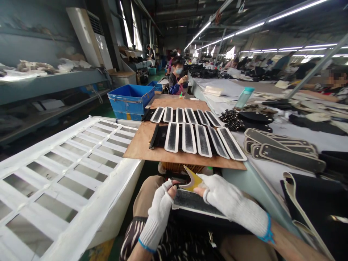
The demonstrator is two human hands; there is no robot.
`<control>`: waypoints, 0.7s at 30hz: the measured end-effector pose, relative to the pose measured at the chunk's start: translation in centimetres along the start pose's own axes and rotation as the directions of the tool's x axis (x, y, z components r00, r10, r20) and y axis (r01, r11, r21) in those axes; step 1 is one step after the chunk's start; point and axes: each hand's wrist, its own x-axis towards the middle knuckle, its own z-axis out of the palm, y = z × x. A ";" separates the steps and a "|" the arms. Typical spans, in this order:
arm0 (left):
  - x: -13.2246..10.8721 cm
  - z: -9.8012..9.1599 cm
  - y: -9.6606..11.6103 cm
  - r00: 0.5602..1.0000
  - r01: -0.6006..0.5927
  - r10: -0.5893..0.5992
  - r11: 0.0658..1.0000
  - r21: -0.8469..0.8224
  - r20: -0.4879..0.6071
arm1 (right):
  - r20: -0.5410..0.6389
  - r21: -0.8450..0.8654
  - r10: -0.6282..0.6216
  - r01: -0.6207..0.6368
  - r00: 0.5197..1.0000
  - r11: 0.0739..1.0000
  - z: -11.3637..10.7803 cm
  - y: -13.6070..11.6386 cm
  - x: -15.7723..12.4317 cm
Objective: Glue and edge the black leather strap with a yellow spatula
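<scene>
My right hand (227, 195), in a white fingerless knit glove, pinches a curled yellow-and-white strip (193, 179), which looks like peel-off backing paper. Across my lap lies a black piece with a white-edged dark panel (199, 201), beneath this hand. My left hand (163, 197), gloved the same way, is closed at the panel's upper left corner, close to the strip's lower tip. Its fingertips are partly hidden. On the brown board (146, 145) ahead, two rows of black pieces carry similar white-edged panels (189, 137).
At left stands a white slatted frame (78, 159). A blue crate (130, 99) is behind the board. The right-hand table holds stacked dark strips (290, 150), black hardware (232, 119), a teal bottle (244, 98) and black material (318, 210). A masked co-worker (176, 78) sits ahead.
</scene>
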 end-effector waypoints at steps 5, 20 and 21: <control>0.0 0.0 -0.2 0.999 0.021 -0.021 1.000 -0.003 -0.050 | -0.026 0.060 -0.013 0.014 1.000 0.998 0.4 0.6 -0.1; 0.4 0.0 -0.4 0.997 -0.054 0.055 0.998 -0.014 0.050 | -0.078 -0.232 -0.151 0.130 0.985 0.964 2.5 0.6 -0.8; 0.4 -0.1 -0.4 0.995 -0.057 0.060 0.998 -0.039 0.076 | -0.133 -0.241 -0.175 0.139 0.976 0.960 2.6 0.6 -1.3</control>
